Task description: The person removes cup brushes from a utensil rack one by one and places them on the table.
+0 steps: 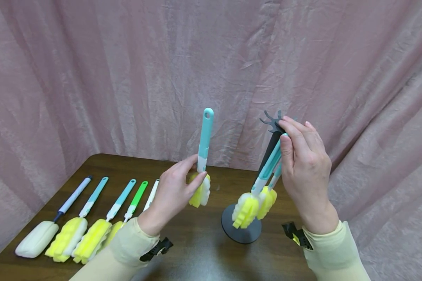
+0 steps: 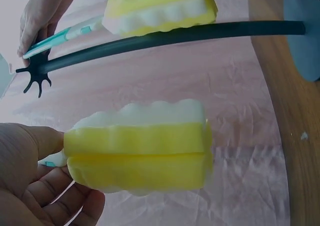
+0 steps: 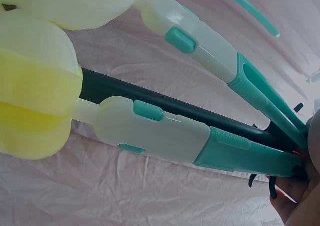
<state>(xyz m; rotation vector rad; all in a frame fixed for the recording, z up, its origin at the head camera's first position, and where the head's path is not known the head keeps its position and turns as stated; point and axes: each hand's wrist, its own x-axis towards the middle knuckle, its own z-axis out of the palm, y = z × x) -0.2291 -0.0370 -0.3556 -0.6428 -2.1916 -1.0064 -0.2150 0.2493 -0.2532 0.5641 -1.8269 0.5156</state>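
**Sponge brushes at the rack**

A teal brush was held upright by the left hand, its fingers curled round the neck just above the yellow sponge head, handle end pointing up. In the left wrist view the same sponge was seen lying against the palm. The right hand was closed in a pinch on the top of a second brush at the forked crown of the dark rack. That brush hung down beside the pole, and another brush hung just behind it, their sponges near the base.

Five more brushes were laid in a row on the desk, left of the rack, before a pink curtain.

Some risks can be judged. The pole appeared tilted, so the rack could be tipped by a sideways pull of the right hand. The pinched handle could slip off its prong if not seated fully. The hanging brushes could be knocked loose if the upright brush were swung in close.
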